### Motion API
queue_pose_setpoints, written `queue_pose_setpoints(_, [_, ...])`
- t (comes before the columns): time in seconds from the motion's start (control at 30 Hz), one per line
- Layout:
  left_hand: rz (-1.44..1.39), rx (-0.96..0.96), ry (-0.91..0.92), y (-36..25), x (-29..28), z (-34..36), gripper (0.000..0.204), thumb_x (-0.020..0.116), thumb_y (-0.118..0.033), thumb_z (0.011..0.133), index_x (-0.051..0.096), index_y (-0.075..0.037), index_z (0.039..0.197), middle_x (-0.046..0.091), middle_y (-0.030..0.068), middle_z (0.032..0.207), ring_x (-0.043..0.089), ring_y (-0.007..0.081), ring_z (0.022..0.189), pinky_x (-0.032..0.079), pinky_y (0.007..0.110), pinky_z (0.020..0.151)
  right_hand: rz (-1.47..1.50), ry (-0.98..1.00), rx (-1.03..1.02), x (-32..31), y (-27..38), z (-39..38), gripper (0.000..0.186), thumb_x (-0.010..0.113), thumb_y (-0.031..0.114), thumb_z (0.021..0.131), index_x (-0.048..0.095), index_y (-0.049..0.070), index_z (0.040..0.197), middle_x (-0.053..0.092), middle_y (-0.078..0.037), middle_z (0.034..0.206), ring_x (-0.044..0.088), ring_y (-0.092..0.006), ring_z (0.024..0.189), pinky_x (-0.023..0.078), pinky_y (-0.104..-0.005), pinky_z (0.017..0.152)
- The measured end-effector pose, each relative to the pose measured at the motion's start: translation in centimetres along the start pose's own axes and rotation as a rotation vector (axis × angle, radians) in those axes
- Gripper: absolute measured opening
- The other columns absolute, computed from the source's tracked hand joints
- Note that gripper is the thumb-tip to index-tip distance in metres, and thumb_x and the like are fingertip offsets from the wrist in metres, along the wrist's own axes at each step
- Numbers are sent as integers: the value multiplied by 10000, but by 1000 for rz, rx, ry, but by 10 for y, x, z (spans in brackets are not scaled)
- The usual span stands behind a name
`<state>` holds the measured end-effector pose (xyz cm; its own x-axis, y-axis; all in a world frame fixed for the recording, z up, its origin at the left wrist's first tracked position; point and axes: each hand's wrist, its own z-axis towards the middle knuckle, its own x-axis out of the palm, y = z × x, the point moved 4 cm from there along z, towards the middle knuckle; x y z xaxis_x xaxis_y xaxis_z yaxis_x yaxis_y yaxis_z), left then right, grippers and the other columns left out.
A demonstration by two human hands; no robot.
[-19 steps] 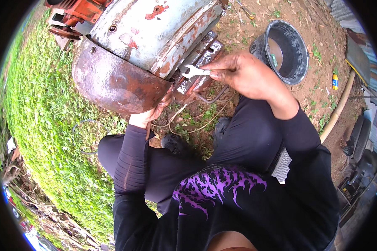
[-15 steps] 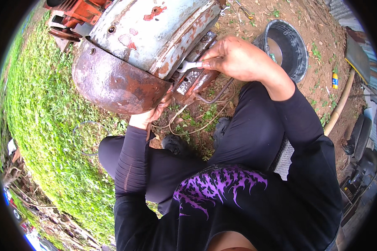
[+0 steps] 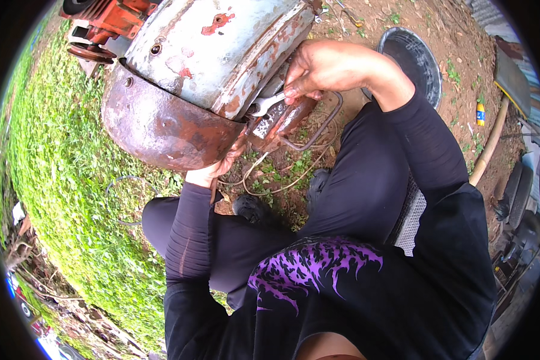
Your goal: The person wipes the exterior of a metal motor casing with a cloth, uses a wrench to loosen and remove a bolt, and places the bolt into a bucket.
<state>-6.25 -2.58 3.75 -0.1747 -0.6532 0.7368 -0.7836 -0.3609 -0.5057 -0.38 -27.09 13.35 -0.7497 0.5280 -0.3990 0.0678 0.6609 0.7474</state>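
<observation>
A rusty metal tank (image 3: 192, 57) with flaking pale paint lies in front of me, its brown rounded end (image 3: 165, 126) turned toward my left. My right hand (image 3: 327, 67) pinches the shaft of a silver wrench (image 3: 270, 104) beside the tank's lower edge. The wrench's head sits at the rusty bracket (image 3: 273, 123) beneath the tank, where a bolt or nut is hard to make out. Below the rounded end, my left hand (image 3: 217, 170) reaches up against the tank's underside. Its fingers are mostly hidden there.
A red machine part with a pulley (image 3: 111, 30) is at the upper left. To the right stands a black bucket (image 3: 423, 69), with a small yellow bottle (image 3: 480, 114) beyond it. A bent metal handle (image 3: 324, 129) and a thin cord (image 3: 261, 191) are near my feet.
My right hand has swung the wrench's shaft slightly, and its wrist and elbow have shifted. The tank has tilted or moved a little. My left hand stays under the rounded end.
</observation>
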Motion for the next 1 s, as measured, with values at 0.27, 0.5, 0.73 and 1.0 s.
queue_pose_setpoints(0.27, [37, -26, -7, 0, -3, 0, 158, 622, -102, 927, 521, -33, 1027, 374, -45, 703, 315, 45, 562, 266, 180, 455, 90, -79, 86, 24, 4, -9, 308, 606, 323, 914, 728, 55, 823, 669, -86, 716, 579, -185, 653, 457, -345, 620])
queue_pose_setpoints(0.5, [56, -36, -3, 0, 0, 0, 139, 617, -92, 929, 520, -60, 1024, 399, -44, 704, 329, 44, 566, 278, 175, 458, 853, -296, 97, 132, -8, -12, 313, 485, 266, 1001, 587, 50, 799, 521, -21, 645, 466, -135, 609, 397, -315, 579])
queue_pose_setpoints(0.73, [136, 129, -399, -6, 3, -1, 334, 637, -64, 910, 507, -26, 1215, 533, -11, 804, 484, 68, 685, 447, 183, 555, 2019, -603, -152, 210, 75, 27, 321, 410, 370, 1034, 457, 130, 825, 387, 37, 592, 351, -78, 461, 270, -229, 386])
queue_pose_setpoints(1.0, [3, -79, -20, 13, -37, -1, 229, 590, -143, 957, 537, -59, 1163, 504, 0, 855, 415, 66, 685, 365, 188, 552, 1868, -293, 5, 209, 61, -26, 207, 421, 283, 1042, 499, 123, 936, 396, 34, 630, 370, -78, 510, 336, -228, 457])
